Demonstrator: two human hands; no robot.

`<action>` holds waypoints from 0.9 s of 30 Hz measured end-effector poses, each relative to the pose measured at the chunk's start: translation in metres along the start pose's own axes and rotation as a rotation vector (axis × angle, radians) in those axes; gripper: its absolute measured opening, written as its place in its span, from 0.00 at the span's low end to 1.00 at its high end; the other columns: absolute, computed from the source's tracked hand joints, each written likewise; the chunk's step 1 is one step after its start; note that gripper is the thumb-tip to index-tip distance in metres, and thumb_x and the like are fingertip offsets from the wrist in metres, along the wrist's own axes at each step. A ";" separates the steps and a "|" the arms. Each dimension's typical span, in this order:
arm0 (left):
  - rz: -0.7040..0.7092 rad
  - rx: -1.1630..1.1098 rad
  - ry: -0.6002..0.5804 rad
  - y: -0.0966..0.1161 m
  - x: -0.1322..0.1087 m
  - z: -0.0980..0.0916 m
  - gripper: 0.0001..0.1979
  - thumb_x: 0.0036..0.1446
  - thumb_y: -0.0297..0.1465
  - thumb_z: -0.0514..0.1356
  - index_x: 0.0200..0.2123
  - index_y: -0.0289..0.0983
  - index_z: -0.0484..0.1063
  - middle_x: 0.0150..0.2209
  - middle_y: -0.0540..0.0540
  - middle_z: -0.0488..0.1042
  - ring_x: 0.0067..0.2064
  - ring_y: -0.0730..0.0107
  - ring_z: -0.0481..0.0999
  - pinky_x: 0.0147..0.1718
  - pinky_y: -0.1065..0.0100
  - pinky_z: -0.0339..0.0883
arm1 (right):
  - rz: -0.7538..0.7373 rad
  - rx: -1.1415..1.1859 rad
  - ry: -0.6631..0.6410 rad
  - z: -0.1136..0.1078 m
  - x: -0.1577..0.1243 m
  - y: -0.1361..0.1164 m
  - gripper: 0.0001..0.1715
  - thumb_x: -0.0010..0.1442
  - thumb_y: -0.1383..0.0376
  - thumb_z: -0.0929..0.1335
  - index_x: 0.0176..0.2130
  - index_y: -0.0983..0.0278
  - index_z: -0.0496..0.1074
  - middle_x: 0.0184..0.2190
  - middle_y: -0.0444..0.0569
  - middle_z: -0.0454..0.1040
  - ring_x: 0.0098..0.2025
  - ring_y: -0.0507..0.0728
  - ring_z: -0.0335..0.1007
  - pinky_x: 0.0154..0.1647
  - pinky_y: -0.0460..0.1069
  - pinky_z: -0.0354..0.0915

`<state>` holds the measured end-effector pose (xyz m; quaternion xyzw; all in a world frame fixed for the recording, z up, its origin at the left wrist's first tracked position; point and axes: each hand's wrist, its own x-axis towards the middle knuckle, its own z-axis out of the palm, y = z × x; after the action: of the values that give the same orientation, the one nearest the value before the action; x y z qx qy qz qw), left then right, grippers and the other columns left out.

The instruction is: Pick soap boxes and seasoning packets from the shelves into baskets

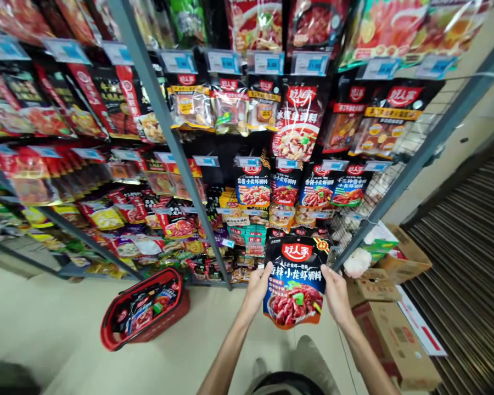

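Observation:
A crayfish seasoning packet (296, 288), black and blue with a picture of red crayfish, is held upright in front of me with its printed side showing. My left hand (258, 282) pinches its left edge, thumb on the front. On the opposite edge, my right hand (335, 288) grips it the same way; the fingers behind the packet are hidden. Beyond it, similar blue-and-black seasoning packets (253, 186) hang on the rack. A red shopping basket (175, 310) stands on the floor to the left, with several packets inside.
Grey rack posts (170, 120) rise between rows of hanging food packets. Price tags (224, 62) stick out along the rows. Cardboard boxes (399, 340) are stacked on the floor at right, near a wire mesh side panel (389, 175). A dark ribbed surface (469, 219) lies beyond them.

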<state>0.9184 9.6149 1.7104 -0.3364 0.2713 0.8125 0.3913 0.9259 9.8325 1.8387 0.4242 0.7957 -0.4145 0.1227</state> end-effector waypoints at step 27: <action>0.166 0.110 0.233 0.044 -0.011 -0.050 0.35 0.54 0.63 0.67 0.21 0.37 0.66 0.21 0.48 0.71 0.24 0.73 0.64 0.25 0.71 0.57 | -0.146 -0.158 -0.163 0.092 0.032 -0.062 0.40 0.59 0.31 0.72 0.30 0.65 0.77 0.25 0.49 0.76 0.33 0.58 0.69 0.30 0.49 0.64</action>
<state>0.9046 9.5511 1.6955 -0.3829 0.3859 0.7814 0.3065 0.8437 9.7621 1.7975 0.3191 0.8421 -0.3914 0.1893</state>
